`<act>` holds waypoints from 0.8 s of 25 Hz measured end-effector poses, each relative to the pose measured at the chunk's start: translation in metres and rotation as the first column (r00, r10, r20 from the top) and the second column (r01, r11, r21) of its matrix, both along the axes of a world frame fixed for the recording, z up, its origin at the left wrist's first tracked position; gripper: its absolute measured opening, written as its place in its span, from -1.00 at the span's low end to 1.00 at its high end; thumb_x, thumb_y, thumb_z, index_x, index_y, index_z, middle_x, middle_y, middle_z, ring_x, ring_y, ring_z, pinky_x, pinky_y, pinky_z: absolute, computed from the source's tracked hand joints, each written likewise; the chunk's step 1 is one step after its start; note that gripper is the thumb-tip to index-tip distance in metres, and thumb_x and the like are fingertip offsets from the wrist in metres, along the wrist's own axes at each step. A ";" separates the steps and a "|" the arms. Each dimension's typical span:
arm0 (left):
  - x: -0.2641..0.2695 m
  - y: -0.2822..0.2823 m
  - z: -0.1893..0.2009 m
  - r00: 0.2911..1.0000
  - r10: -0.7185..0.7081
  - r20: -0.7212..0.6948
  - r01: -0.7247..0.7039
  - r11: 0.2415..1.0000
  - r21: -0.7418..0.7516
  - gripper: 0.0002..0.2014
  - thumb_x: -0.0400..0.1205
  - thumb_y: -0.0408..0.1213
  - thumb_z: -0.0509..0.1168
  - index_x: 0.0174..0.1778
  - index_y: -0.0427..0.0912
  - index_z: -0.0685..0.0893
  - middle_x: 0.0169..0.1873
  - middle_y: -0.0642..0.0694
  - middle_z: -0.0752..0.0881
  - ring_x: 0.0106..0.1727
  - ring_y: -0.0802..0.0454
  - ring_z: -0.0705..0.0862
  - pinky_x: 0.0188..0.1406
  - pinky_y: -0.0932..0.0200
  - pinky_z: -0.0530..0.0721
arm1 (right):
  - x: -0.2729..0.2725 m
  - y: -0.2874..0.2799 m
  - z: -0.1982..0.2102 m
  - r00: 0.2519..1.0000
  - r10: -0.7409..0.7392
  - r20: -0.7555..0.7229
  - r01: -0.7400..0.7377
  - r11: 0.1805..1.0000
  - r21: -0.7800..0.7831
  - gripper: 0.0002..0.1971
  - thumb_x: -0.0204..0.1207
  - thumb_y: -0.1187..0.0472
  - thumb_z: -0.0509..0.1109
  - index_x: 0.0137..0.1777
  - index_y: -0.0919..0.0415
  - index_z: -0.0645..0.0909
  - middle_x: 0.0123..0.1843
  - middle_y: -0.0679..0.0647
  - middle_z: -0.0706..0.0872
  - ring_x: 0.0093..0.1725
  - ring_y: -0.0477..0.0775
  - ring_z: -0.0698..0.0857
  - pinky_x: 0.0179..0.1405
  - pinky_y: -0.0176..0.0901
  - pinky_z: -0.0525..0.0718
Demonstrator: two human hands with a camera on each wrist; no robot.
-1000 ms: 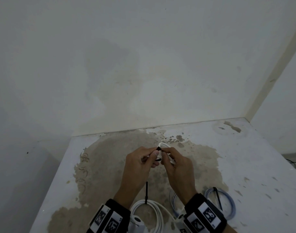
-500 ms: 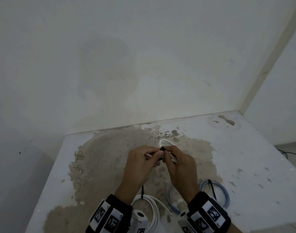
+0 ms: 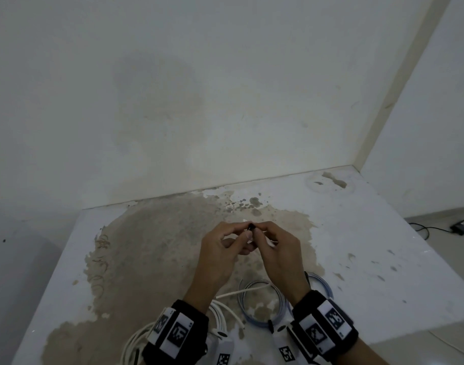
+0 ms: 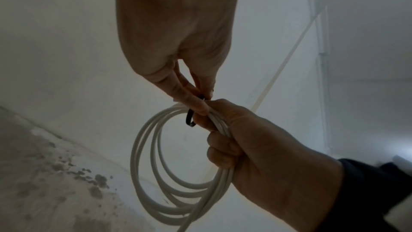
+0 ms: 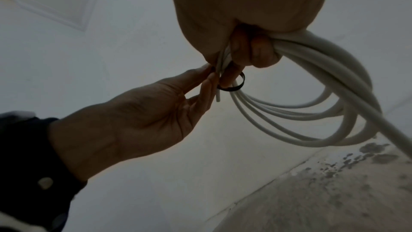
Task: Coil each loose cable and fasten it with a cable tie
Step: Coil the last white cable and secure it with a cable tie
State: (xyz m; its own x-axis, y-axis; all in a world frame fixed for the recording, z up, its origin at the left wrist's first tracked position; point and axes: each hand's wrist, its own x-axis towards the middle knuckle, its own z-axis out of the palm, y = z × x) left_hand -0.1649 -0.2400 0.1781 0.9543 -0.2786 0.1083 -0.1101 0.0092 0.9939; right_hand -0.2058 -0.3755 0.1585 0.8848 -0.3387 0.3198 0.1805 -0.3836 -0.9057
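- White cable coil (image 4: 176,168), several loops, held up in air above table (image 3: 383,272), between both hands.
- Black cable tie (image 5: 234,85) looped round coil's bunched part, loop slack.
- Right hand (image 4: 263,147): grip closed round the bunched strands, fingers curled tight.
- Left hand (image 5: 142,121): narrow pinch, thumb + fingertips on tie by its head; other fingers relaxed.
- On table near wrists: blue-grey coil (image 3: 262,301) w/ black tie, another white coil (image 3: 136,343).

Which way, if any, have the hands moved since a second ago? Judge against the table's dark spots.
Yes, slightly right. The left hand and right hand now meet below the dark spots, no longer left of them.
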 end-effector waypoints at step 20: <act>-0.021 0.044 -0.030 0.672 0.018 -0.740 0.435 0.799 0.415 -0.26 0.66 0.34 0.00 0.02 -0.33 0.74 -0.23 -0.27 0.83 -0.30 -0.13 0.79 -0.30 0.07 0.75 | 0.021 -0.017 0.025 0.993 -0.009 -0.118 0.084 0.758 0.647 -0.66 0.74 0.11 0.28 0.03 0.40 0.74 -0.57 -0.10 0.63 -0.68 -0.09 0.16 -0.62 -0.23 0.14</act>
State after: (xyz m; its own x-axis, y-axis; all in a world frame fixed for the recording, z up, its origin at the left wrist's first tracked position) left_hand -0.1858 -0.1956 0.1486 0.5852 -0.2710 -0.7643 0.5249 -0.5918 0.6117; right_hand -0.1847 -0.3930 0.1831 0.8770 -0.4734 -0.0827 0.0716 0.2988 -0.9516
